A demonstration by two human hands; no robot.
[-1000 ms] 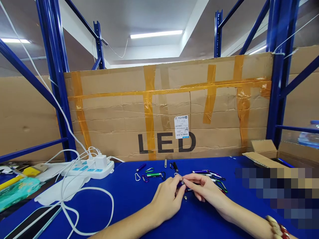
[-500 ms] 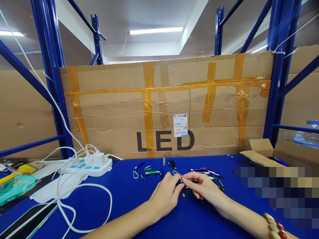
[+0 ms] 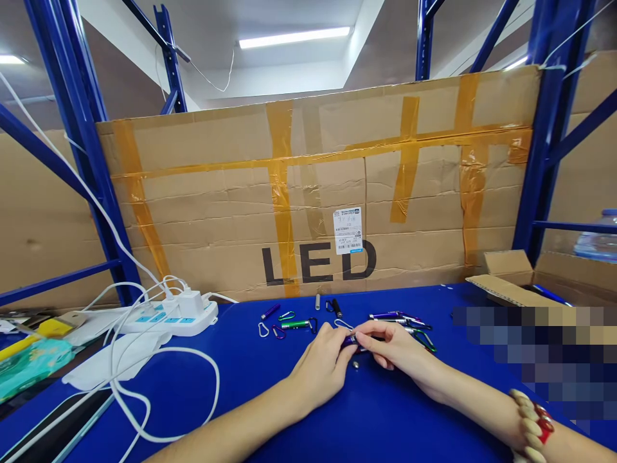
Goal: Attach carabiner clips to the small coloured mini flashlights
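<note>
Purple and shiny, a small tube point(image 3: 349, 341) lies at the centre of the work, low over the blue table point(image 3: 270, 424). The left hand point(image 3: 318, 363), on its nine o'clock side, pinches it between thumb and fingers; the right hand point(image 3: 395, 345), at three o'clock, has thumb and forefinger closed on its other end — which finer part they grip is hidden. A small metal piece point(image 3: 355, 364) lies loose at six o'clock, a green tube point(image 3: 295, 325) near ten, a pile of tubes point(image 3: 402, 318) near two. Judging by the pose, the step in hand is close fingertip adjustment at that end; the next move calls for a steady left hold and small, controlled right-hand motion.
</note>
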